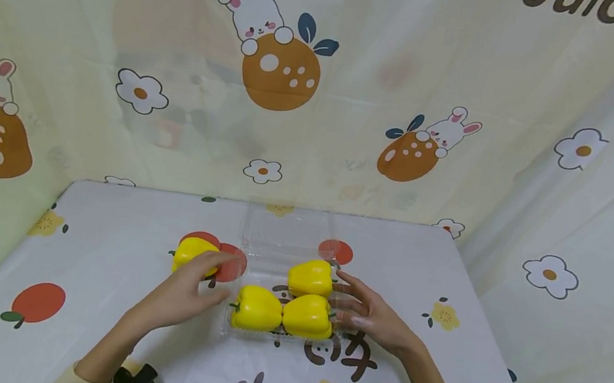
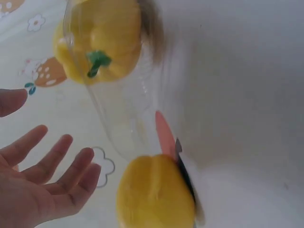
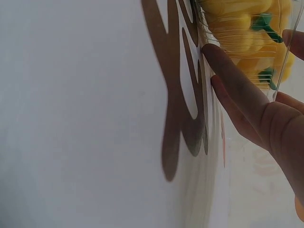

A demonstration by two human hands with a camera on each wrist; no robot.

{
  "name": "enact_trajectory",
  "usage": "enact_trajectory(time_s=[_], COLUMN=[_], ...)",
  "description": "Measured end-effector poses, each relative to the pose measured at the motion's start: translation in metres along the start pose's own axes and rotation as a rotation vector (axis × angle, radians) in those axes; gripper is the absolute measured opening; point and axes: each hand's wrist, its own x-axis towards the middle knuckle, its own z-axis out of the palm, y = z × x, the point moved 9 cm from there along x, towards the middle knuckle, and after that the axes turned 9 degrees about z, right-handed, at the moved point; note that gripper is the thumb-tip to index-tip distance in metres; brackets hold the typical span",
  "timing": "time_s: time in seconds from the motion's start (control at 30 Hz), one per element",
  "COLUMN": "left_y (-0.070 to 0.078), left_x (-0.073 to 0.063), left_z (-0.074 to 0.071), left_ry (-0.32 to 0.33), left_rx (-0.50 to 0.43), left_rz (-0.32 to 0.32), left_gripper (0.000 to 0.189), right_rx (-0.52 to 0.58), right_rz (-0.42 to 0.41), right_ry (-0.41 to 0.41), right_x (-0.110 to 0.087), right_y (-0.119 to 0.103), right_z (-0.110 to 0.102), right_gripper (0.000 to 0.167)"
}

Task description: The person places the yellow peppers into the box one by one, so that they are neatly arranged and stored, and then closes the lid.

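A yellow bell pepper (image 1: 193, 250) lies on the cloth left of a clear plastic box (image 1: 264, 271), which holds three more yellow bell peppers (image 1: 307, 316). My left hand (image 1: 180, 297) hovers between the lone pepper and the box. In the left wrist view its fingers (image 2: 57, 156) are spread, slightly bent, with nothing in them and apart from the pepper (image 2: 154, 194). At the box's right side, my right hand (image 1: 379, 321) rests extended fingers (image 3: 240, 78) along the clear wall. Green stems (image 3: 267, 27) show through that wall.
The box's clear lid (image 1: 291, 229) lies folded back behind it. A printed white cloth (image 1: 107, 294) covers the table, and a patterned curtain (image 1: 338, 143) rises behind and at both sides. Black wrist straps (image 1: 136, 380) show on both forearms.
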Motion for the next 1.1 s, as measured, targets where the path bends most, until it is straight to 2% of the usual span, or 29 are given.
enact_trajectory(time_s=[0.2, 0.6, 1.1], left_y=[-0.005, -0.025, -0.048], left_x=[0.000, -0.002, -0.004], left_z=[-0.015, -0.045, -0.060], left_ry=[0.052, 0.164, 0.254], left_rx=[0.020, 0.029, 0.046], left_rz=[0.009, -0.038, -0.039], left_gripper=[0.056, 0.048, 0.048], right_rx=[-0.008, -0.016, -0.009], right_rz=[0.005, 0.022, 0.013], right_ry=[0.008, 0.021, 0.010], right_x=[0.000, 0.001, 0.001], right_y=[0.000, 0.002, 0.001], right_z=[0.000, 0.000, 0.000], right_gripper=[0.088, 0.087, 0.087])
